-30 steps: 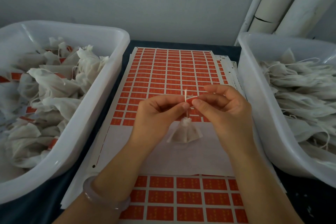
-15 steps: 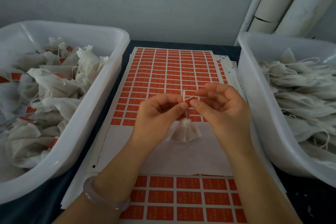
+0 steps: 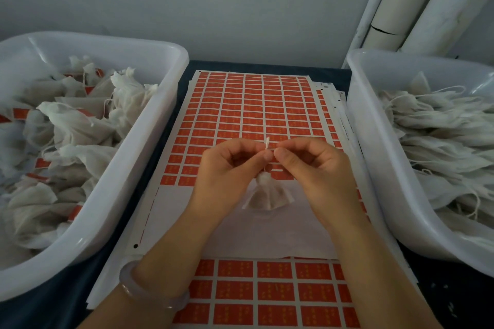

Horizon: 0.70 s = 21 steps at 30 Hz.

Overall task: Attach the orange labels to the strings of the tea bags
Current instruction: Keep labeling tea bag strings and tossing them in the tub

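A small white tea bag point(image 3: 267, 195) hangs by its string point(image 3: 267, 141) between both hands, above the sheet of orange labels point(image 3: 254, 109). My left hand point(image 3: 227, 171) pinches the string from the left. My right hand point(image 3: 315, 168) pinches it from the right, fingertips touching those of the left. The string's short white end sticks up above the fingertips. Whether an orange label sits between the fingers is hidden by them.
A white tub point(image 3: 128, 168) on the left holds tea bags with orange labels. A white tub point(image 3: 374, 168) on the right holds tea bags with bare strings. Another label sheet point(image 3: 267, 294) lies near me. White pipes point(image 3: 401, 2) stand at back right.
The fingertips of both hands have closed together on the string; the short horizontal piece seen half a second ago is no longer visible. The tea bag hangs in the same place.
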Each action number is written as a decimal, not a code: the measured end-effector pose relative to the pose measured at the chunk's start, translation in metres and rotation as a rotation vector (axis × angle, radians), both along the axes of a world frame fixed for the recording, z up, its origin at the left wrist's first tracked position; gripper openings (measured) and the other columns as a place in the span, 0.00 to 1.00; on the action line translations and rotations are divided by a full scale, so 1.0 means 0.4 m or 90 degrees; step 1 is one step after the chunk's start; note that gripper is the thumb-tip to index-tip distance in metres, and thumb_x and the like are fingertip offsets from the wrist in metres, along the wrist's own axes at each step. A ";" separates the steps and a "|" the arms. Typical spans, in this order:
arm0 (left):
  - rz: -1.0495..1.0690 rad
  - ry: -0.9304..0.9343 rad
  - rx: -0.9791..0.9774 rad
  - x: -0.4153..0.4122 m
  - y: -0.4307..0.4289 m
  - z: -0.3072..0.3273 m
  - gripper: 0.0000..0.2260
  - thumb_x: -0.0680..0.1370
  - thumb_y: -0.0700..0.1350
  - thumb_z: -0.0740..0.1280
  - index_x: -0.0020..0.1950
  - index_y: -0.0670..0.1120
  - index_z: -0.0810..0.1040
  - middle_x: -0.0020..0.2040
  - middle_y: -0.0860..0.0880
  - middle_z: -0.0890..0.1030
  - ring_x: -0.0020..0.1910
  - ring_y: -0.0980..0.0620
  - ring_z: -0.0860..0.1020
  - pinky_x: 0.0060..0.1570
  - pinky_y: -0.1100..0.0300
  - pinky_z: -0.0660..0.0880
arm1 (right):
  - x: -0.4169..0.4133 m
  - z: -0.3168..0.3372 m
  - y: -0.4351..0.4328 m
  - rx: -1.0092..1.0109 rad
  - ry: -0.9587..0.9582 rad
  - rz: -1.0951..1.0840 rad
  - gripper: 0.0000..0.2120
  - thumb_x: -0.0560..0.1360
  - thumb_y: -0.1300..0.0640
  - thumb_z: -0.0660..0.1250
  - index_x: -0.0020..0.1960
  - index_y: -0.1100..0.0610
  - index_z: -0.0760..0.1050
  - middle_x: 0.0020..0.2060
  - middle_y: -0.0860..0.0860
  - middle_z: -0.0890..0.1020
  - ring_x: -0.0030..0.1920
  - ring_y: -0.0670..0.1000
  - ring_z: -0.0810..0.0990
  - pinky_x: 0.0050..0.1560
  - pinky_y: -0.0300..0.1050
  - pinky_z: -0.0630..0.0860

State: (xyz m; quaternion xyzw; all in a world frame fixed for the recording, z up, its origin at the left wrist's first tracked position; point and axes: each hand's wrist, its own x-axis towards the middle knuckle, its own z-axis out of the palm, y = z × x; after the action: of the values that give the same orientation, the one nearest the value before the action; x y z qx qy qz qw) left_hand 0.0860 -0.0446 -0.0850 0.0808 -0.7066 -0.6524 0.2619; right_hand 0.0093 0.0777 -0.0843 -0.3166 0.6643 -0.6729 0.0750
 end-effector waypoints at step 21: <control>0.033 0.045 -0.101 -0.007 -0.012 -0.008 0.07 0.74 0.36 0.68 0.45 0.48 0.80 0.34 0.59 0.82 0.33 0.60 0.80 0.36 0.71 0.75 | 0.011 -0.016 -0.015 0.025 0.082 -0.039 0.11 0.73 0.60 0.70 0.46 0.44 0.77 0.38 0.35 0.82 0.44 0.38 0.81 0.40 0.28 0.75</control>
State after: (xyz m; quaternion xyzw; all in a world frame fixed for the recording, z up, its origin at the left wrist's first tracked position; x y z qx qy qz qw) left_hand 0.0833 -0.0495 -0.0884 0.0550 -0.7437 -0.5900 0.3093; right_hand 0.0137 0.0717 -0.0905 -0.3368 0.6905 -0.6399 0.0178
